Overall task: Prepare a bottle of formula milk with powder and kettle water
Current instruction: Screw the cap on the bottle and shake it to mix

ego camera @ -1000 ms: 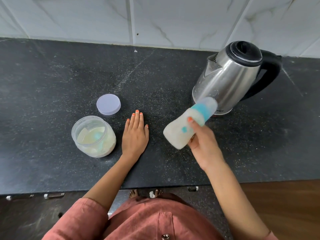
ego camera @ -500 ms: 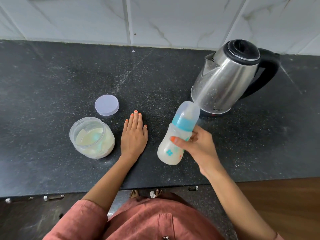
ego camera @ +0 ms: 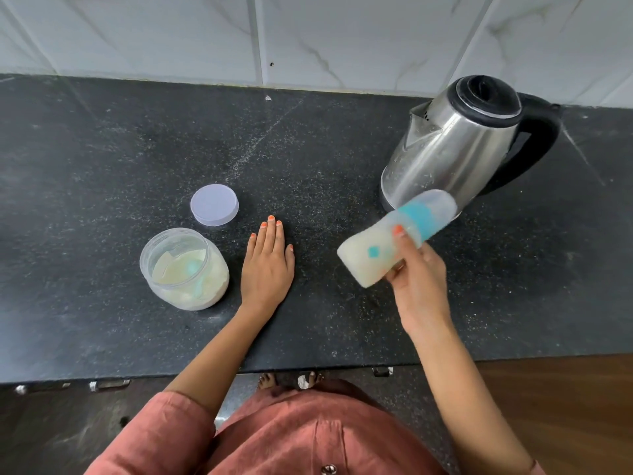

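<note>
Kitchen corner, black stone counter (ego camera: 102,149) against tiled wall.
Wall tiles (ego camera: 342,39) white, grey-veined marble look; counter speckled, faint diagonal scratch; wood floor (ego camera: 565,406) bottom right; even, soft light.

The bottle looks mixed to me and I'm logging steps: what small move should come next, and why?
Probably stand the bottle upright on the countertop. It is capped, milky white throughout and tilted in the right hand; then the powder jar still needs its lid.
</note>
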The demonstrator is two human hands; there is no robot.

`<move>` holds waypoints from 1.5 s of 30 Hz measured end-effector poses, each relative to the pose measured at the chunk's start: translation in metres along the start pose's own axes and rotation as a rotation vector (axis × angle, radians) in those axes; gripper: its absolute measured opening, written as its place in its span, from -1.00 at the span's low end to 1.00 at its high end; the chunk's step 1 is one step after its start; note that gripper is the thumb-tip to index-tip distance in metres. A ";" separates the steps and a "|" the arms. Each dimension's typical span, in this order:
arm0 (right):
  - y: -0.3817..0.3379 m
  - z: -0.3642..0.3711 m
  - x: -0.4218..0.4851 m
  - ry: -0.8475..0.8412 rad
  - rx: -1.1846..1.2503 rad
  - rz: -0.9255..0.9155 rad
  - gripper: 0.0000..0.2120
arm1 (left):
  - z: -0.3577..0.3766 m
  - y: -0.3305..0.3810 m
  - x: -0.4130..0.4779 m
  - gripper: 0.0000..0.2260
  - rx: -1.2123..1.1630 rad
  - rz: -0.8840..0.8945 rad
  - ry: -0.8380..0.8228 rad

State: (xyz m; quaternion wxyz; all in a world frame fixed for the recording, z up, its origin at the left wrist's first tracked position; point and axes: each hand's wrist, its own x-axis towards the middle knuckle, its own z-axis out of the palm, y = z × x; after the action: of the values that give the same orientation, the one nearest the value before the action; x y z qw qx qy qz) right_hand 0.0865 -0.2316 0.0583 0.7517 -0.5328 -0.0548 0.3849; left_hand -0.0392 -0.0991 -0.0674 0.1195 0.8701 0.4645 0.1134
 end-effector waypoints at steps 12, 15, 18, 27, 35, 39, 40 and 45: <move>-0.006 0.000 0.003 -0.043 0.024 0.002 -0.74 | 0.000 0.000 0.000 -0.56 0.022 0.009 -0.001; 0.000 0.003 -0.003 -0.099 -0.125 0.001 -0.70 | 0.000 0.000 0.000 -0.56 0.024 0.007 -0.002; 0.007 0.001 -0.017 -0.276 -0.414 0.055 -0.62 | 0.000 0.000 0.000 -0.56 0.022 0.006 -0.009; 0.001 0.005 -0.008 -0.178 -0.248 0.000 -0.65 | 0.001 0.000 0.000 -0.52 0.011 0.010 0.013; -0.010 0.004 0.002 -0.070 -0.083 -0.102 -0.68 | 0.000 0.000 0.000 -0.56 0.014 0.006 0.000; -0.002 0.009 -0.013 -0.276 -0.455 -0.107 -0.69 | 0.000 0.000 0.000 -0.57 0.013 0.010 0.000; -0.001 0.008 -0.017 -0.340 -0.548 -0.095 -0.67 | -0.001 0.000 0.000 -0.57 0.016 0.009 -0.001; -0.011 0.007 -0.004 -0.146 -0.173 -0.118 -0.65 | -0.003 0.001 0.000 -0.55 0.018 0.009 -0.012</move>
State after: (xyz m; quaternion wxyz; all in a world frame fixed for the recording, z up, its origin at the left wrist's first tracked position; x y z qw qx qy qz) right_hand 0.0865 -0.2303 0.0714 0.7181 -0.5622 -0.1735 0.3717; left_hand -0.0394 -0.0995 -0.0643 0.1141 0.8738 0.4610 0.1043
